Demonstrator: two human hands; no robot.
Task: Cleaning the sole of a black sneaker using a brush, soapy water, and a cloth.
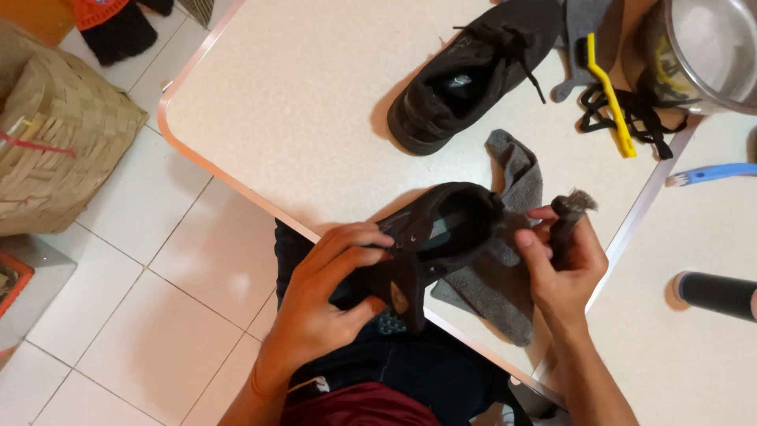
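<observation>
At the lower middle of the frame, the left hand (pixel 331 292) wraps around the toe end of a black shoe (pixel 430 241), its grip closed on it with the fingers over the upper and the thumb underneath, holding the shoe at the near edge of the pale worktop (pixel 300 102). Just to the right, the right hand (pixel 560 264) has its grip closed on a small dark brush (pixel 569 217) whose frayed bristles point up, close beside the shoe's heel opening. A grey cloth (pixel 509 276) lies under both. Higher up, a second black shoe (pixel 473 67) rests on the worktop, with a yellow-handled brush (pixel 609 99) and loose black laces (pixel 643 114) to its right, next to a metal bowl (pixel 710 47). A woven basket (pixel 59 134) stands on the tiled floor at left.
</observation>
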